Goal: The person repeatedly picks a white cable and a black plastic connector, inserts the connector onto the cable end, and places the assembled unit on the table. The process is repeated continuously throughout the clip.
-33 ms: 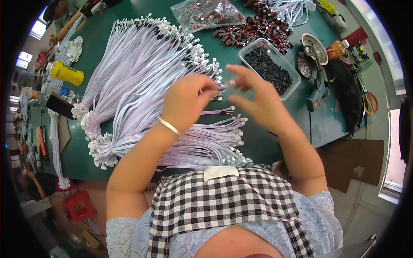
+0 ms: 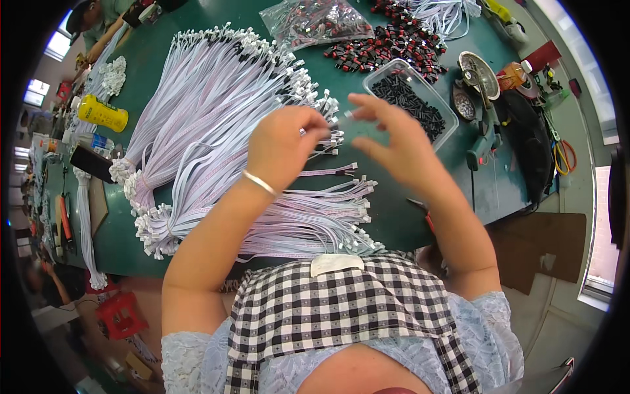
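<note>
My left hand (image 2: 285, 141) is over the right edge of a large spread of flat white and pinkish ribbon cables (image 2: 210, 125). Thumb and fingers are pinched together there; what lies between them is hidden, with small white connectors close by the fingertips. Facing it across a narrow gap, my right hand (image 2: 397, 141) has its thumb and fingers apart, with no held object visible. A small white bit shows at its fingertips, too blurred to name. Just beyond that hand stands a clear plastic box (image 2: 450, 136) holding short black tube-like pieces (image 2: 410, 98).
Red-and-black small parts (image 2: 394, 49) are heaped at the back, beside a clear bag of parts (image 2: 315, 23). Red-handled pliers (image 2: 423, 211) lie beneath my right forearm. At right are a metal dish (image 2: 479, 72) and a green glue gun (image 2: 484, 148); a yellow bottle (image 2: 102, 113) is left.
My right hand has shifted slightly, its thumb a little farther from my left fingertips. The red-handled pliers beside my right forearm now show more. My left hand stays pinched in nearly the same place.
</note>
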Demonstrator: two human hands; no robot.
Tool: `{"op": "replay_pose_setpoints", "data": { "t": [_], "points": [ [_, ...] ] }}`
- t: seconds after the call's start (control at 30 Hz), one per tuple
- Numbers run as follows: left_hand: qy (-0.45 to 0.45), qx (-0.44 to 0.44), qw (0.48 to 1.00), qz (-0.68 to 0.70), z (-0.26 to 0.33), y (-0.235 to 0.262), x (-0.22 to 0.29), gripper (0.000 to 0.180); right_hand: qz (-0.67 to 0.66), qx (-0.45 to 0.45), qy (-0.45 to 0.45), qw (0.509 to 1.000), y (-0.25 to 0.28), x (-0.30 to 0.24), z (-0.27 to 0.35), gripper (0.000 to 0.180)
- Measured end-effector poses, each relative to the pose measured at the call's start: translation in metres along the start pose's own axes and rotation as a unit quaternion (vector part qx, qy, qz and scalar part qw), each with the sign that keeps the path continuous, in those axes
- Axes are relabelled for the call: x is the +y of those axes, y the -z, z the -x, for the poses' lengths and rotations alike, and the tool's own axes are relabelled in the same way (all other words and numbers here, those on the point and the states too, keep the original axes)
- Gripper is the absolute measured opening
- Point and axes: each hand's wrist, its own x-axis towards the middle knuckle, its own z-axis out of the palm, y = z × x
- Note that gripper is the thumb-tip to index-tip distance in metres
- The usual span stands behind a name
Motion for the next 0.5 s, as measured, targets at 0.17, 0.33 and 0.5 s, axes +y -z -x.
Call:
{"op": "replay_pose_setpoints", "data": {
  "t": [0.17, 0.33, 0.5],
  "points": [
    [0.095, -0.016, 0.995, 0.014, -0.015, -0.008, -0.021, 0.014, 0.342, -0.021, 0.008, 0.939, 0.044, 0.054, -0.005, 0.018],
    [0.019, -0.050, 0.998, -0.045, 0.002, -0.017, -0.017, 0.019, 0.399, -0.090, -0.037, 0.912, 0.056, 0.072, 0.000, 0.018],
    [-0.070, -0.138, 0.986, -0.067, 0.020, -0.002, 0.007, 0.018, 0.348, -0.102, -0.060, 0.930, 0.054, 0.085, -0.005, 0.013]
  ]
}}
